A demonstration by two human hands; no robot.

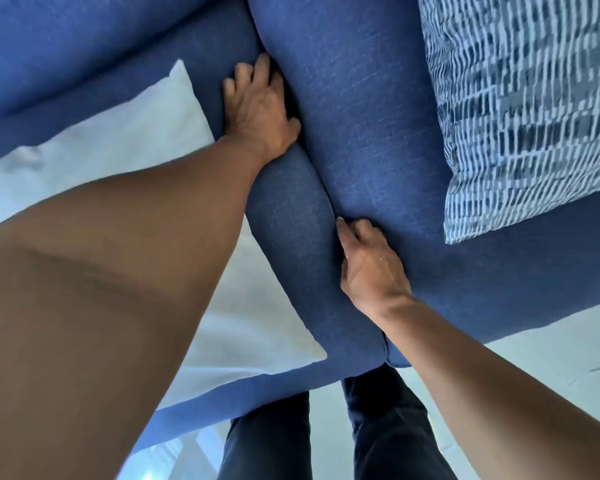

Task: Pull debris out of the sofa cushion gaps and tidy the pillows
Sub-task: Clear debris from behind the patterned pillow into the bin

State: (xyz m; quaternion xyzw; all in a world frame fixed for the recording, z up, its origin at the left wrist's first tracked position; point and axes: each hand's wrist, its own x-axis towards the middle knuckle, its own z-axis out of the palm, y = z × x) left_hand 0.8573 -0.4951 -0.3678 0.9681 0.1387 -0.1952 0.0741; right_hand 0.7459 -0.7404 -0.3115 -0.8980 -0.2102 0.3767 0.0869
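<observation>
Blue sofa (378, 116) fabric filled our view, two seat cushions meeting along a dark gap (321, 174) that ran from the backrest toward the front edge. We pressed our left hand (257, 109) against the left cushion near the backrest, fingers curled down into the gap; whether that grip held anything we could not tell. Our right hand (369, 268) rested nearer the front edge, fingertips tucked into the same gap, its grip likewise hidden. We saw no debris. A white pillow (111, 143) lay on the left cushion under our left forearm. A blue-and-white patterned pillow (527, 109) sat on the right cushion. Pale floor (551, 348) showed below the front edge.
</observation>
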